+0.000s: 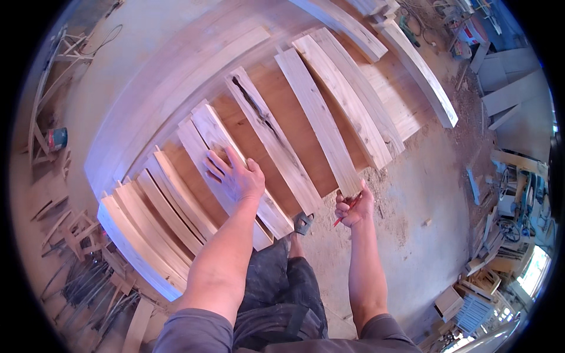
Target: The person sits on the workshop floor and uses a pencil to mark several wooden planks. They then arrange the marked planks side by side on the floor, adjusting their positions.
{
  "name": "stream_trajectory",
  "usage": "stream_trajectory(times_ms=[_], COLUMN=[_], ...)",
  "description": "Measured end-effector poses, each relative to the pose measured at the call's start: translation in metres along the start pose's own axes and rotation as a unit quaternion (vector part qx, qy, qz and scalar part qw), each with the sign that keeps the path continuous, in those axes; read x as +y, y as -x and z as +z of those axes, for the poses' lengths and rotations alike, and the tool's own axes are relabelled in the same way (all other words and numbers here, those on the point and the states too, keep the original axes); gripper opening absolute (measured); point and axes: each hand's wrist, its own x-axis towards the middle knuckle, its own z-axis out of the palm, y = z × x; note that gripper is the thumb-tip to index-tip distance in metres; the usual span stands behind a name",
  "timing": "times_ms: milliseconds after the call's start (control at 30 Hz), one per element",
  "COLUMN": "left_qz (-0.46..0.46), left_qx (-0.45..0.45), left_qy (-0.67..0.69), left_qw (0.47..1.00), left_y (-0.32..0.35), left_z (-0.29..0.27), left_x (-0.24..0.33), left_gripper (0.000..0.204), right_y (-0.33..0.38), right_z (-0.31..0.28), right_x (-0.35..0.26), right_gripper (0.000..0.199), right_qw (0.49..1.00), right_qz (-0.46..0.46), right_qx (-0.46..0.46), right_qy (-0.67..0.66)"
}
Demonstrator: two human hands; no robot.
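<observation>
My left hand lies with fingers spread on a pale wooden board, beside a second board close against it. My right hand is closed around a thin red pencil. Its thumb and fingers also meet the near end of another plank. Between the hands lies a board with a long dark crack. All of these rest crosswise on a brown wooden panel.
Several narrower boards stand at the left end of the worktable. More planks lie toward the far right. Sawdust covers parts of the floor. Wood scraps and tools line the right side, and metal rods lie at lower left.
</observation>
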Motion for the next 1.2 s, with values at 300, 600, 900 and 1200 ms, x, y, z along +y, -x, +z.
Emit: stream_trajectory(times_ms=[300, 600, 900, 1200], left_qz=[0.012, 0.007, 0.005, 0.005], left_qx=[0.023, 0.002, -0.006, 0.009], left_qy=[-0.001, 0.003, -0.007, -0.009], left_qw=[1.0, 1.0, 1.0, 1.0], left_y=[0.005, 0.001, -0.002, 0.0], left_z=[0.006, 0.003, 0.0, 0.009], left_x=[0.002, 0.002, 0.002, 0.0], left_gripper=[0.07, 0.071, 0.072, 0.071], right_y=[0.011, -0.004, -0.006, 0.006], right_z=[-0.002, -0.021, -0.013, 0.009], right_x=[0.002, 0.022, 0.04, 0.069], right_gripper=[0.067, 0.026, 0.047, 0.06], right_qw=[0.999, 0.949, 0.85, 0.749], right_qz=[-0.038, -0.252, -0.415, -0.437], right_qx=[-0.01, -0.015, 0.058, 0.199], right_qy=[0.019, 0.188, 0.32, 0.457])
